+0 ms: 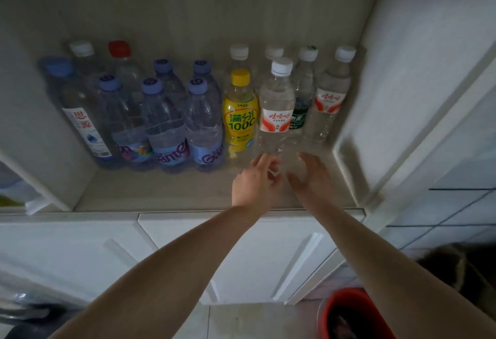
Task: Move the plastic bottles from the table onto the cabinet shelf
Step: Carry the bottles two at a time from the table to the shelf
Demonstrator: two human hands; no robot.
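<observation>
Both my arms reach into the open cabinet shelf (166, 193), where the bottles stand upright in rows. My left hand (256, 181) and my right hand (312, 174) sit close together at the foot of a clear bottle (276, 107) with a white cap and a red-and-white label, which stands on the shelf toward the right. The fingers of my left hand are loosely curled, their tips at the bottle's base; I cannot tell whether they touch the plastic or hang just short of it. My right hand is relaxed and fairly wide, palm turned toward the left hand, fingers just beside the bottle's base and holding nothing.

Just to the left of that bottle stands a yellow bottle (239, 115) with a yellow cap. Farther left is a cluster of clear bottles with lilac caps (166, 123) and blue-and-pink labels, two rows deep. At the far left stands a taller bottle with a blue cap (77, 113) and a white label. Behind the cluster are a white-capped bottle (81, 55) and a red-capped bottle (120, 56). To the right of the bottle at my hands stand a bottle with a dark green label (303, 97) and another red-and-white labelled bottle (331, 97) next to the cabinet's side wall. Two more white caps show in the back row.

Below the shelf are the white cabinet doors (257, 252). A red bucket (346, 309) sits on the floor at lower right.
</observation>
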